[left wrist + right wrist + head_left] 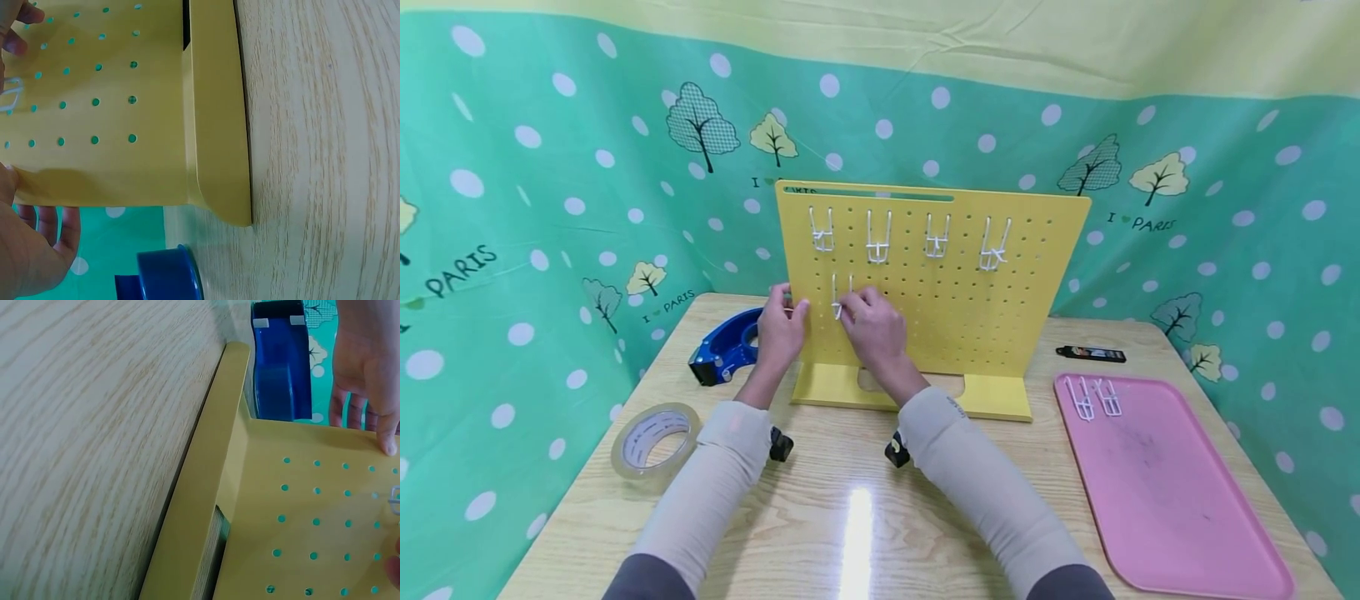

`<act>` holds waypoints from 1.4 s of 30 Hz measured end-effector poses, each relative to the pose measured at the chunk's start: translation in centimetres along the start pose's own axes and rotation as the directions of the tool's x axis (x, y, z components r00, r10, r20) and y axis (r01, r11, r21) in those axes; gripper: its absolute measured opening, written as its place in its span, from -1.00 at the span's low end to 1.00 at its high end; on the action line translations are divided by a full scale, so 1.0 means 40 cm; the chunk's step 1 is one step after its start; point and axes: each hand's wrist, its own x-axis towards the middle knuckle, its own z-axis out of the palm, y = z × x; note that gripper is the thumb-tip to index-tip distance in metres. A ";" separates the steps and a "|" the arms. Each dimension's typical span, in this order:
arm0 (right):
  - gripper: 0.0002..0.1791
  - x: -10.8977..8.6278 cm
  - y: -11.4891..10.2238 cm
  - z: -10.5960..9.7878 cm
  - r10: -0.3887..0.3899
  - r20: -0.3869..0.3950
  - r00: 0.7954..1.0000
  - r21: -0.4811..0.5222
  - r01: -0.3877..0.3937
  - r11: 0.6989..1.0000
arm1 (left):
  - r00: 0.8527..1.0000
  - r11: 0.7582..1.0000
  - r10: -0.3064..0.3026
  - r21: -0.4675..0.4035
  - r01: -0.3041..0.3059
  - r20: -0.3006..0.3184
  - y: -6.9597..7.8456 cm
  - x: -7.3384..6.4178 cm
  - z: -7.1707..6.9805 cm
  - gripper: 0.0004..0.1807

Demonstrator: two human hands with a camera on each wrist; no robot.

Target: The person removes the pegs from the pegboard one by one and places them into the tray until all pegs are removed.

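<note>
A yellow pegboard (955, 317) stands upright on its base on the wooden table. My left hand (781, 333) holds its left edge, thumb on the front face and fingers behind, as the left wrist view also shows. Low on the left part of the board is a white wire hook (834, 293), its two prongs upright against the holes. My right hand (878, 333) pinches the lower end of this hook and partly covers it. Along the top row hang several more white hooks (877, 242). In the right wrist view the hook (394, 499) shows only at the frame's edge.
To the right lies a pink tray (1180, 492) with two white hooks (1084, 402) at its far left corner. Behind it is a small black packet (1092, 354). A blue tape dispenser (724, 346) and a clear tape roll (625, 442) sit at the left.
</note>
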 end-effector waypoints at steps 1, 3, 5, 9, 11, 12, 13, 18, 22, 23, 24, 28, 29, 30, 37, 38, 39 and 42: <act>-0.93 0.000 0.000 -0.001 -0.002 -0.001 1.000 0.004 0.002 1.000 | 1.000 1.000 0.001 0.001 -0.001 -0.001 0.000 0.000 0.000 -0.64; -0.93 -0.001 -0.001 -0.004 -0.007 -0.007 1.000 0.015 0.007 1.000 | 1.000 1.000 0.002 0.002 -0.002 0.001 0.001 0.000 0.000 -0.64; -0.94 -0.002 0.000 -0.007 -0.010 -0.016 1.000 0.025 0.011 1.000 | 1.000 1.000 -0.002 -0.004 0.002 0.004 0.002 0.000 -0.001 -0.64; -0.94 -0.005 0.003 -0.021 -0.020 -0.036 0.999 0.042 0.022 0.999 | 1.000 1.000 -0.008 -0.007 0.008 0.002 0.003 0.000 -0.002 -0.65; -0.94 -0.009 0.007 -0.031 -0.025 -0.034 0.999 0.052 0.027 0.998 | 1.000 1.000 -0.009 -0.007 0.009 -0.003 0.002 0.001 -0.002 -0.65; -0.94 -0.012 0.010 -0.037 -0.025 -0.035 0.999 0.054 0.027 0.998 | 1.000 1.000 -0.007 -0.005 0.007 -0.004 0.001 0.001 -0.002 -0.65; -0.95 -0.015 0.014 -0.043 -0.025 -0.035 0.999 0.058 0.027 0.998 | 1.000 1.000 -0.006 -0.006 0.006 -0.007 0.001 0.001 -0.001 -0.65; -0.95 -0.032 0.040 -0.071 -0.025 -0.023 0.999 0.063 0.027 0.998 | 1.000 1.000 -0.003 -0.001 0.003 -0.006 -0.001 0.002 0.000 -0.65; -0.95 -0.049 0.065 -0.097 -0.016 0.000 1.000 0.070 0.016 0.997 | 1.000 1.000 -0.007 -0.003 0.007 0.004 -0.002 0.002 0.000 -0.64; -0.95 -0.054 0.071 -0.104 -0.009 0.008 1.000 0.069 0.008 0.998 | 1.000 1.000 -0.007 -0.004 0.007 0.008 -0.002 0.003 0.000 -0.64; -0.95 -0.059 0.078 -0.111 -0.002 0.016 1.000 0.072 0.001 0.997 | 1.000 1.000 -0.009 -0.002 0.009 0.009 -0.002 0.003 0.000 -0.64; -0.96 -0.079 0.109 -0.140 0.030 0.060 0.998 0.076 -0.034 0.997 | 1.000 1.000 -0.010 -0.003 0.010 0.007 0.000 0.002 -0.002 -0.64; -0.95 -0.084 0.117 -0.147 0.039 0.069 0.997 0.078 -0.044 0.996 | 1.000 1.000 -0.009 -0.002 0.009 0.005 0.000 0.002 -0.002 -0.64; -0.95 -0.089 0.126 -0.155 0.047 0.078 0.996 0.082 -0.054 0.995 | 1.000 1.000 -0.008 0.002 0.008 0.005 0.001 0.002 -0.002 -0.64; -0.94 -0.125 0.192 -0.209 0.111 0.156 0.982 0.079 -0.124 0.989 | 1.000 1.000 0.000 -0.001 0.000 0.011 0.002 0.004 0.001 -0.63; -0.94 -0.129 0.200 -0.217 0.120 0.173 0.978 0.079 -0.135 0.988 | 1.000 1.000 -0.001 0.002 0.001 0.010 0.002 0.003 0.001 -0.63; -0.93 -0.133 0.208 -0.226 0.129 0.191 0.973 0.080 -0.146 0.986 | 1.000 1.000 -0.003 0.002 0.003 0.010 0.001 0.002 0.000 -0.63; -0.92 -0.145 0.233 -0.250 0.156 0.236 0.959 0.073 -0.178 0.981 | 1.000 1.000 -0.011 -0.002 0.011 0.014 0.000 0.001 -0.002 -0.63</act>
